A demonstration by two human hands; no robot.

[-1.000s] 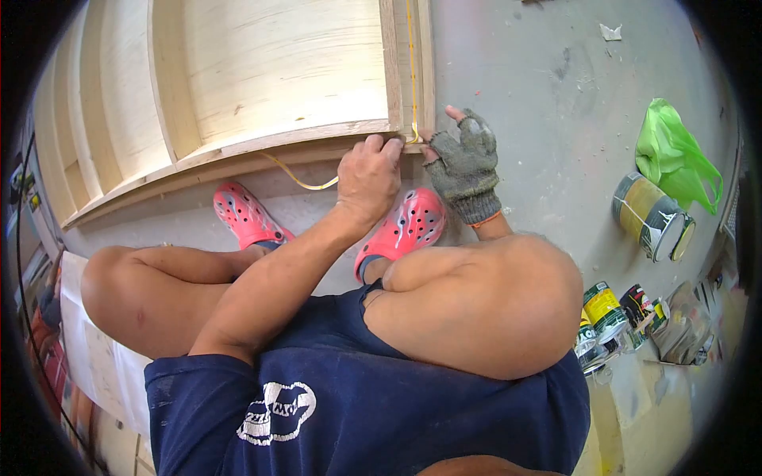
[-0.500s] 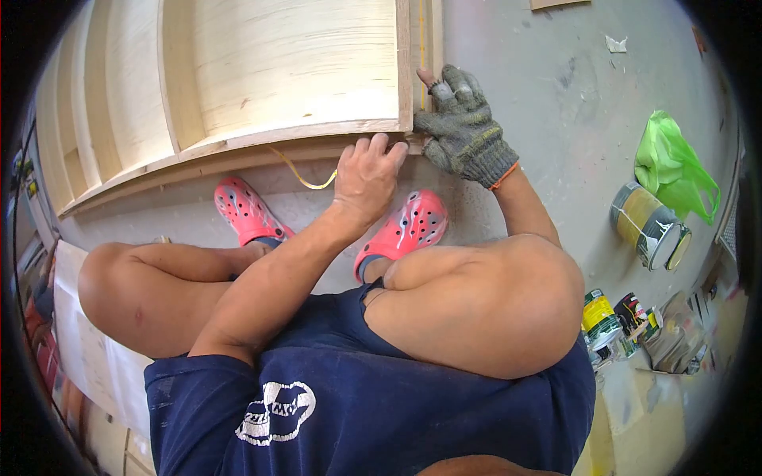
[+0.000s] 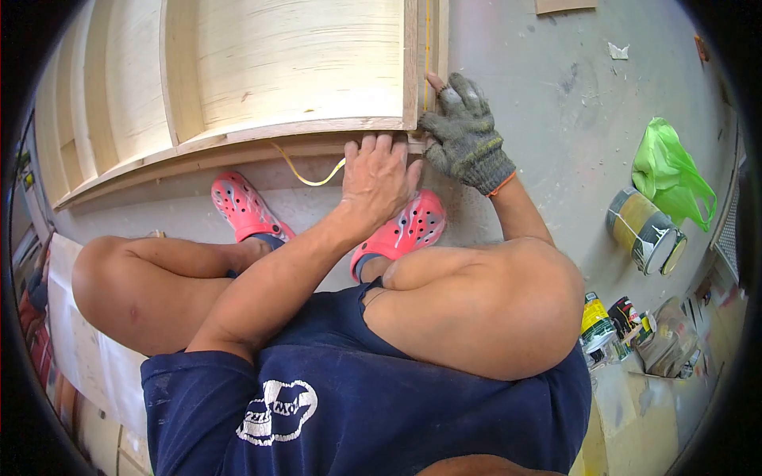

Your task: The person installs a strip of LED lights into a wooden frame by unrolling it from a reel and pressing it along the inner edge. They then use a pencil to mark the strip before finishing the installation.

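A pale wooden frame (image 3: 290,125) with cross slats and a panel fills the upper left. My left hand (image 3: 377,174), bare, lies against its near lower rail close to the corner, fingers stretched out and thumb apart. A thin yellow strip (image 3: 305,179) loops out from under the rail and passes behind that hand. My right hand (image 3: 468,139) wears a grey knit glove with one fingertip bare. It grips the outer side of the frame's corner, its fingers bent over the edge. Another yellow line (image 3: 427,47) runs along the frame's right side.
Pink clogs (image 3: 409,226) are on my feet under the frame's edge. To the right lie a paint-streaked can (image 3: 635,222), a green plastic bag (image 3: 671,170) and several smaller cans (image 3: 599,321). A pale board (image 3: 95,341) lies at the left.
My left hand has moved slightly right, and its fingers have gone from curled to stretched out. My right hand keeps its place at the corner. The view has shifted slightly.
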